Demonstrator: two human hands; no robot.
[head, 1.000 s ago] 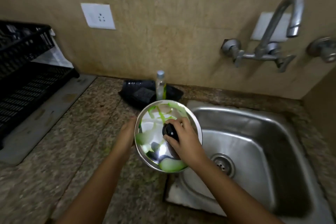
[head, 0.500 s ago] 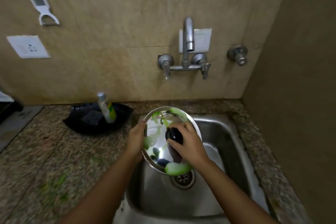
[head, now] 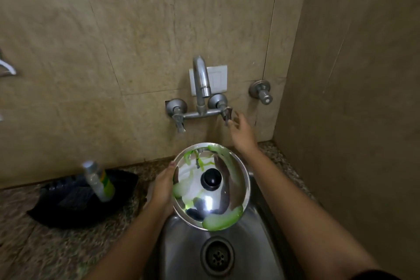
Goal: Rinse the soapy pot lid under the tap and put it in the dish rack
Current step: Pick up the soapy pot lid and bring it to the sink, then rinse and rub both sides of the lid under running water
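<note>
A round steel pot lid (head: 227,198) with a black knob (head: 212,178) and streaks of green soap is held over the sink (head: 181,248). My left hand (head: 162,188) grips the lid by its left rim. Fingers apart, my right hand (head: 241,130) is stretched out at the tap's right lever (head: 227,115), fingertips touching or nearly touching it. The tap (head: 201,79) sticks out of the wall above the lid. No water shows at its spout. The dish rack is out of view.
A black tray (head: 61,209) with a soap bottle (head: 98,180) and a dark scrub pad stands on the granite counter (head: 34,250) left of the sink. A second wall valve (head: 261,92) sits right of the tap. A side wall (head: 352,98) closes off the right.
My right hand let go of the lid's knob and reached up to the tap's right lever. The left hand alone now holds the lid over the sink. The view tilted further towards the tap.
</note>
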